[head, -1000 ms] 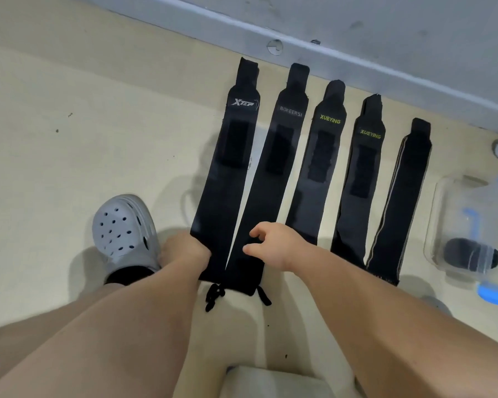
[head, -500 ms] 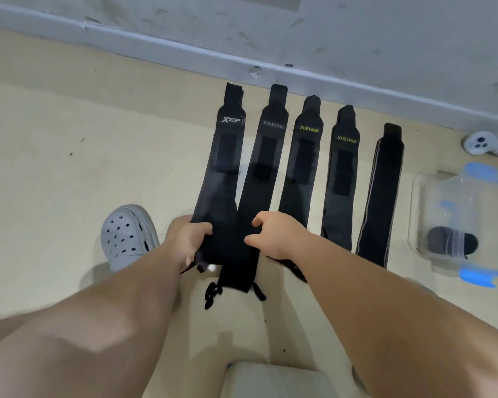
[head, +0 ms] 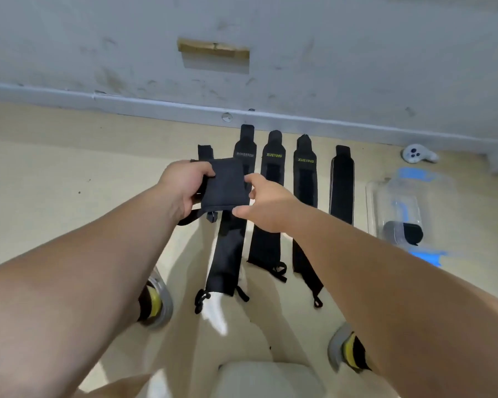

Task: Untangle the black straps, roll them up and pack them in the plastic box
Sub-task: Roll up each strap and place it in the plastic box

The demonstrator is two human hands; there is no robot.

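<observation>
Two hands mid-frame seem to begin rolling one black strap (head: 224, 185), left hand (head: 184, 188) gripping the fold, right hand (head: 268, 205) pinching its edge; next, likely wind tighter.

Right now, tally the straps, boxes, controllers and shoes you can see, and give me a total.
Flat straps: 4
Held strap, in left hand and right hand: 1
Rolled strap in box: 1
Box: 1
Controller: 1
Shoes: 2
Total: 10
</observation>
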